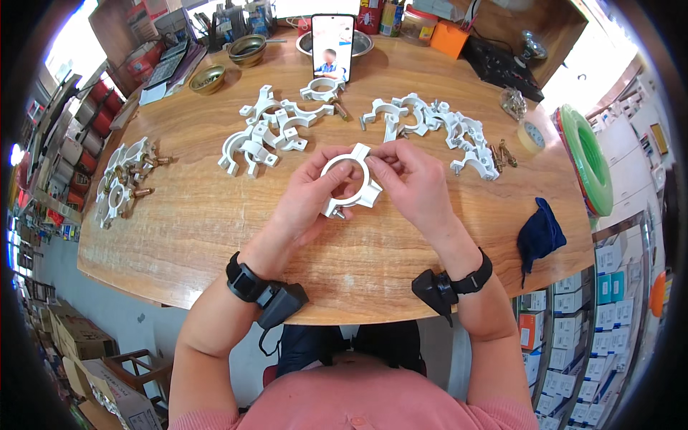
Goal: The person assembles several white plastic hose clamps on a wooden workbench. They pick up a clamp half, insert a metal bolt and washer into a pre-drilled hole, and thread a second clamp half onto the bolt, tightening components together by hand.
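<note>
Above the middle of the wooden table point(208, 222), both my hands hold one white plastic pipe clamp point(351, 180), its two halves closed into a ring. My left hand point(304, 197) grips its left side and bottom, where a small screw sticks out. My right hand point(408, 183) pinches the upper right tab. A pile of loose white clamp halves point(269, 129) lies just beyond my left hand. Another pile of white clamp halves point(437, 125) lies beyond my right hand.
Assembled clamps with brass screws point(122, 179) lie at the table's left edge. A phone point(332, 46) stands upright at the back, with brass bowls point(208, 79) to its left. Loose screws point(502, 154), a tape roll point(531, 135), a dark blue cloth bag point(539, 233) and a green hose coil point(588, 158) sit on the right.
</note>
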A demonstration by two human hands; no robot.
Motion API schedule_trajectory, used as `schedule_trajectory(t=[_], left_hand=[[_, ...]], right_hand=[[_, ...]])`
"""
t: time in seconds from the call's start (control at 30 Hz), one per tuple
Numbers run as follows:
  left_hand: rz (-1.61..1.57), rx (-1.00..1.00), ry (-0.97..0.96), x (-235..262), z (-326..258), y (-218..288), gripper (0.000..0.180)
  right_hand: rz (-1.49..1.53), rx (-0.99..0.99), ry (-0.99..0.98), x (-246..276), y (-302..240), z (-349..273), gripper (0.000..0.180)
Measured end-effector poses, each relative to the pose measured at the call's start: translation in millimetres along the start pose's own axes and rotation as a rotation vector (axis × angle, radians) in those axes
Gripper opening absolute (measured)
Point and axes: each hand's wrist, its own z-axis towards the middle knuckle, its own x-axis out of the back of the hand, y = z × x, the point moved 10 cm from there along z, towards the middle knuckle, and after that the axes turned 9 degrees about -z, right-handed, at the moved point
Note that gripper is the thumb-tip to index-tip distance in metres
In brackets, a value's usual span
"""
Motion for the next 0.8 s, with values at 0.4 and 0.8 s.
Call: schedule_trajectory(t=[0.4, 0.8], left_hand=[[0.057, -0.128, 0.038, 1.9, 0.8, 7.8, 0.023], [0.012, -0.164, 0.015, 2.5, 2.1, 11.0, 0.023]], right_hand=[[0.355, -0.416, -0.256, -28.9, 32.3, -11.1, 0.017], [0.584, -0.452, -0.226, -30.2, 23.6, -7.5, 0.021]])
